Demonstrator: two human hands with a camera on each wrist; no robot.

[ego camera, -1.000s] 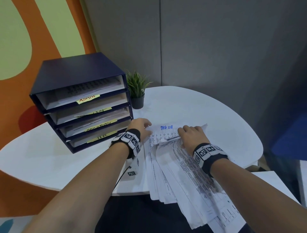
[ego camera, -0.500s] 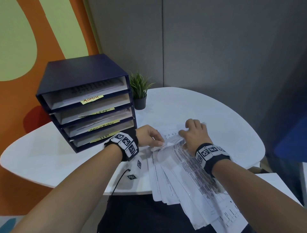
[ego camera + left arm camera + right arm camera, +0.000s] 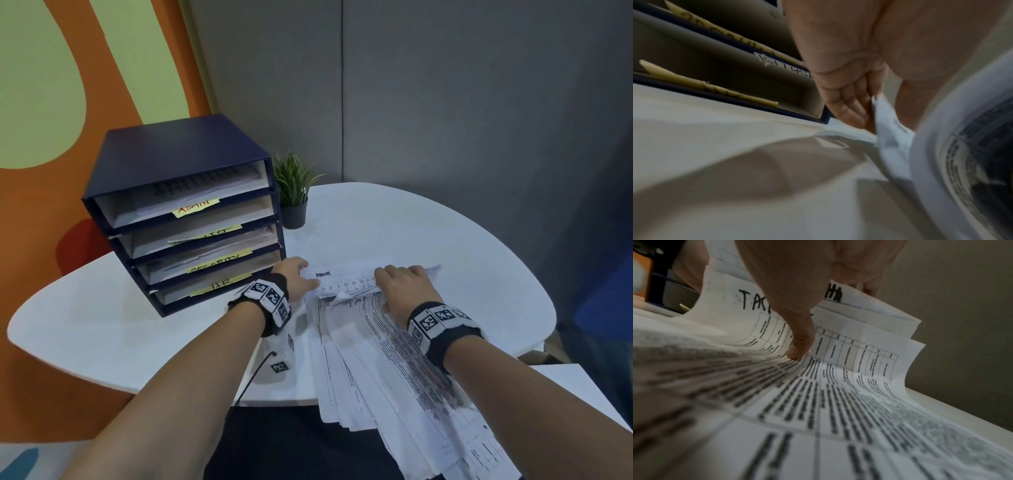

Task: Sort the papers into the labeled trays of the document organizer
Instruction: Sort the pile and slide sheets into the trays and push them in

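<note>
At the frame's centre, the far edges of the papers (image 3: 363,346) are pinched and lifted by the left hand (image 3: 296,278) and right hand (image 3: 404,291), seemingly so headings are read before the labelled organizer (image 3: 178,212), centre-left, is filled.

I see open white table (image 3: 428,233) across the upper right of the head frame, beyond the papers (image 3: 370,346), with nothing standing on it. At centre left the document organizer (image 3: 178,164) blocks the way; its four tray mouths face me, each partly filled with sheets. The small potted plant (image 3: 294,192) stands just beside its right wall, narrowing the gap there. My left hand (image 3: 296,277) sits close to the lowest tray's front corner. Bare table also lies at lower left.
</note>
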